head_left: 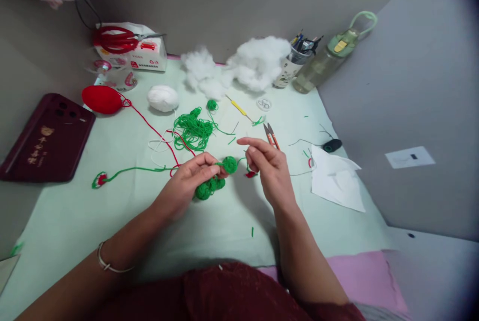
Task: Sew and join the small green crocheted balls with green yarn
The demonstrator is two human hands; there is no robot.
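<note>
My left hand (190,179) pinches a green crocheted piece, with a small round green ball (229,164) at its fingertips. More rounded green crochet parts (209,188) hang beneath those fingers. My right hand (267,166) is just to the right, its index finger stretched out and the thumb pressed to the other fingers. What that pinch holds is too small to make out. A thin green strand (241,159) runs from the ball towards it. Under the right fingers shows a small red piece (250,174). A green cord (138,169) ends at the left in a red-and-green crocheted piece (100,180).
Behind my hands are loose green yarn (192,130), a yellow-handled crochet hook (238,107), orange-handled snips (272,136) and white stuffing (258,64). Red yarn (102,99), white yarn (162,97) and a phone (47,136) sit left; white paper (335,179) and a bottle (325,64) right.
</note>
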